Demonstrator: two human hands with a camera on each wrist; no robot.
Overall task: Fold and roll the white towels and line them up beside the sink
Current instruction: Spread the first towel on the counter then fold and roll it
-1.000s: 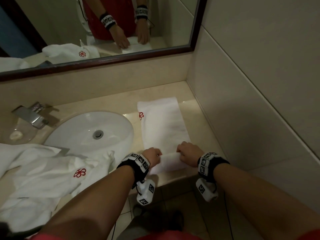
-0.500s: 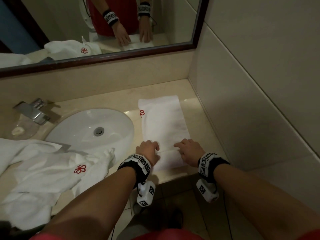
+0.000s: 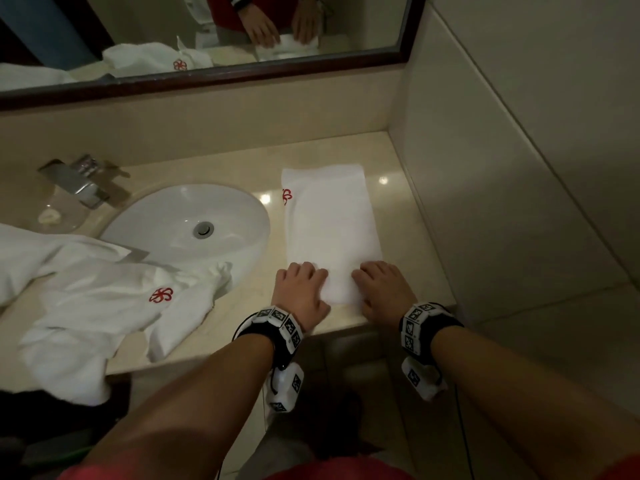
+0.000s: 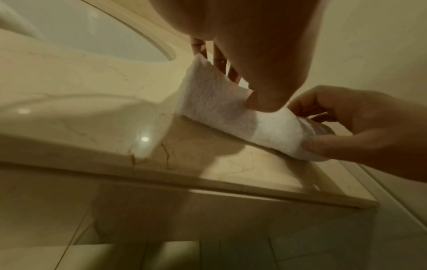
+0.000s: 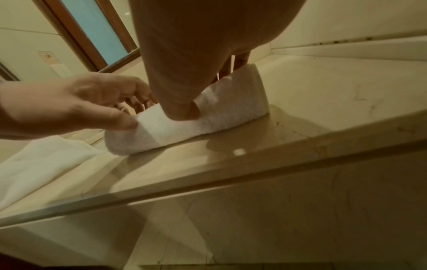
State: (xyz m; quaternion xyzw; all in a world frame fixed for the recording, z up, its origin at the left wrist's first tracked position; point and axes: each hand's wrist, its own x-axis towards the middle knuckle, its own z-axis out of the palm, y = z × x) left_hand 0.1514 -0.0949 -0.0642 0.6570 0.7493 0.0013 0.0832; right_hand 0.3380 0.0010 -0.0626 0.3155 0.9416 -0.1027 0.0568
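A white towel (image 3: pixel 329 216), folded into a long strip with a red logo at its far left corner, lies on the beige counter (image 3: pixel 408 216) to the right of the sink (image 3: pixel 156 220). Its near end is wound into a short roll (image 3: pixel 341 289). My left hand (image 3: pixel 301 289) grips the roll's left end and my right hand (image 3: pixel 381 289) grips its right end. In both wrist views the fingers curl over the top and the thumbs press behind. The left wrist view shows the roll (image 4: pixel 219 102) with my right hand (image 4: pixel 369 131) on it. The right wrist view shows the roll (image 5: pixel 208 120) under my left hand (image 5: pixel 69 106).
A heap of unfolded white towels (image 3: pixel 86 306) with a red logo covers the counter left of the sink and overlaps its near rim. A chrome faucet (image 3: pixel 74 181) stands at the back left. The tiled wall (image 3: pixel 519 168) bounds the counter on the right, and the mirror (image 3: pixel 207 36) hangs behind.
Both hands have moved away from the counter's front edge, turning the near end of the towel over itself. The roll is thicker and the flat strip is shorter.
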